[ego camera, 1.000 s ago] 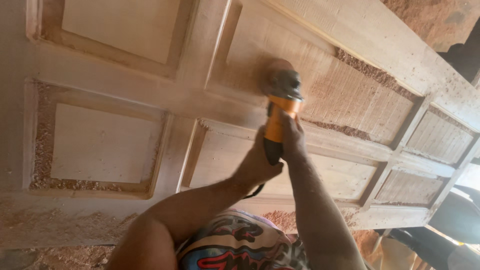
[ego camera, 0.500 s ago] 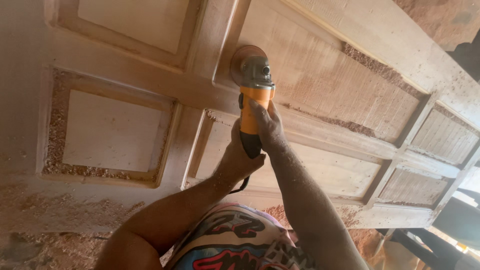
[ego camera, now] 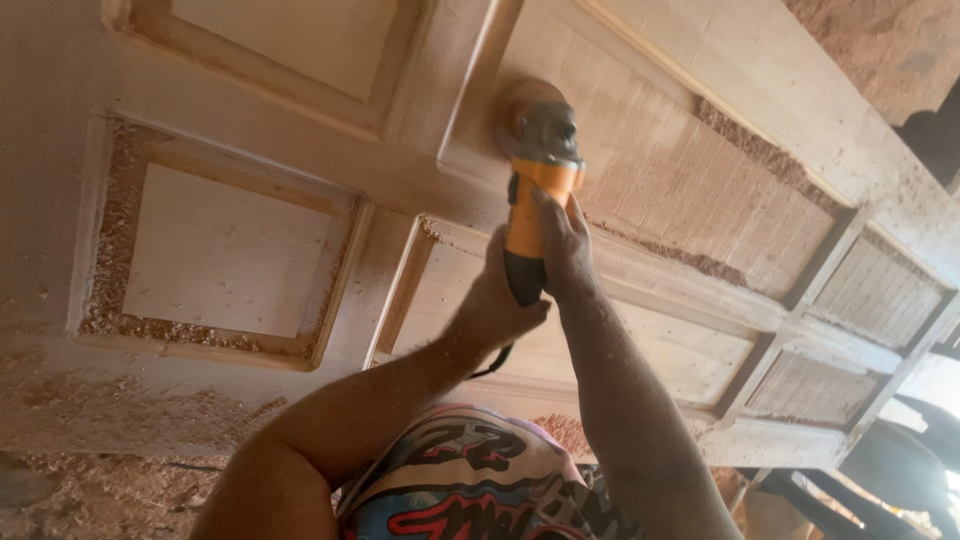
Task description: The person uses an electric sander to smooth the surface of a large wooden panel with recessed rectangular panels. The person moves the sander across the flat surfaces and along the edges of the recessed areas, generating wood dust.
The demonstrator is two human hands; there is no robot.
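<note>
I see both hands on an orange angle grinder (ego camera: 537, 205), which sits abt centre-top of the view, its grey head and sanding disc (ego camera: 520, 110) pressed on a raised-panel wooden door (ego camera: 240, 250) lying flat. Right hand (ego camera: 565, 250) wraps the orange body from the right side, fingers closed round it, thumb side up twd the head. Left hand (ego camera: 495, 300) is closed round the black rear end of the handle, just below and left of the right hand; the two hands touch or nearly touch, can't tell which. The tool points away from me, up the frame, w/ the disc at the left end of a long ribbed panel (ego camera: 700, 180), right beside the vertical rail.

Sawdust (ego camera: 110, 300) lies thick in the grooves round the square panel at left, and more along the near edge of the door.

Hard to make out: the disc and head are motion-blurred, so I can't tell how flat the disc sits. The palms hide most of the handle. A black cord (ego camera: 490, 368) shows only as a short bit below the left wrist. A patterned shirt (ego camera: 470, 480) fills the bottom, cut off by the frame. The door runs out of view at top, left and right; dark shapes at bottom right are too unclear to name.
</note>
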